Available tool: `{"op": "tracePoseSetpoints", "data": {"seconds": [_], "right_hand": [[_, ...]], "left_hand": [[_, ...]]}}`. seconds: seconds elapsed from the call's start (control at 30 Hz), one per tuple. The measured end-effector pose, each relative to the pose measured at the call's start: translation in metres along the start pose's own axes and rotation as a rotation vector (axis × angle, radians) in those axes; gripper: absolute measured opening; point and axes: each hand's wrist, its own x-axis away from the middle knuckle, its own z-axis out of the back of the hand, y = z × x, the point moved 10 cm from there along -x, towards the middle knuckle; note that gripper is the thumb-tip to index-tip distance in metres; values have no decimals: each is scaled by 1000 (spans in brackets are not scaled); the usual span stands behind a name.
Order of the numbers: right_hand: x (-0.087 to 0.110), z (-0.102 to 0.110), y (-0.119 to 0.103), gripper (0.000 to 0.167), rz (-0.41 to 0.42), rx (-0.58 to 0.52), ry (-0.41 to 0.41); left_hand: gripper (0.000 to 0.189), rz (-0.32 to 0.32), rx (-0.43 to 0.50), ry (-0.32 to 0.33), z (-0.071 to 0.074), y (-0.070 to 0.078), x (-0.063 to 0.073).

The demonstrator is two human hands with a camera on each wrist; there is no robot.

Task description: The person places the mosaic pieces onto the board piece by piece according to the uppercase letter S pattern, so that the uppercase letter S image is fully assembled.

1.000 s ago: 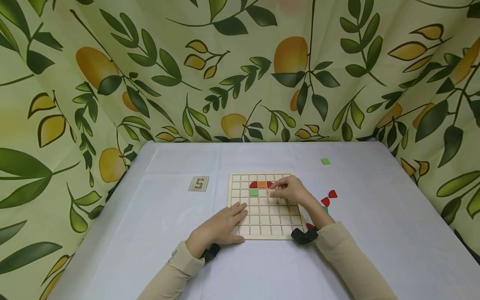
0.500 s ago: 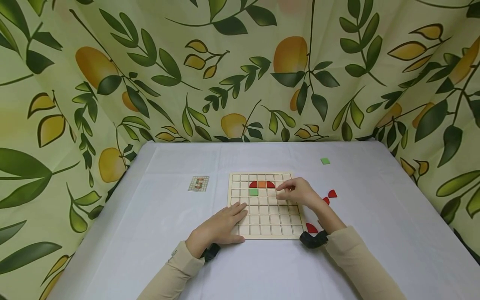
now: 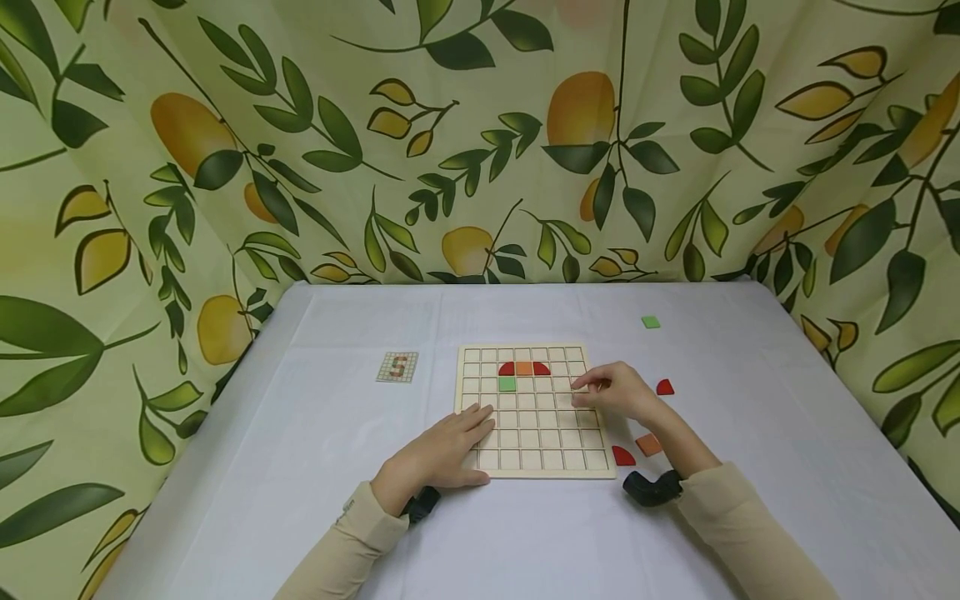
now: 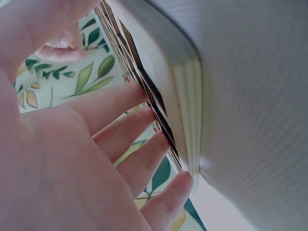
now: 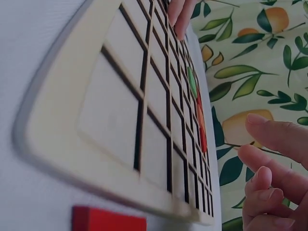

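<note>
A pale wooden grid board [image 3: 540, 460] lies on the table. Near its top sit two red quarter-round tiles [image 3: 507, 369], an orange square tile [image 3: 524, 368] between them, and a green square tile [image 3: 507, 384] under the left red one. My left hand [image 3: 442, 450] rests on the board's left edge with fingers spread; the left wrist view shows its fingertips [image 4: 159, 139] along the frame. My right hand [image 3: 618, 390] hovers over the board's right edge. In the right wrist view its fingers [image 5: 279, 139] are loosely bent, with nothing between them.
Right of the board lie two loose red quarter-round tiles [image 3: 623, 456], a loose orange tile [image 3: 648, 444] and, farther back, a light green tile [image 3: 650, 322]. A small pattern card [image 3: 397, 367] lies to the left. A leaf-and-fruit curtain [image 3: 480, 167] hangs behind the table.
My right hand has let go of the right-hand red tile in the top row and moved right, toward the board's edge. The left hand has stayed in place.
</note>
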Motion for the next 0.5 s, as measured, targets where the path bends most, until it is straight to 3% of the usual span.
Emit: {"op": "tracePoseSetpoints", "data": {"seconds": [0.3,0.5], "right_hand": [[10,11,9,28,43,23,-7],[19,17,18,30,26,5,-18]], "left_hand": [[76,7,-11,-7,-1,-1,-1],[76,4,-17,-5,-1,-1,-2]]}}
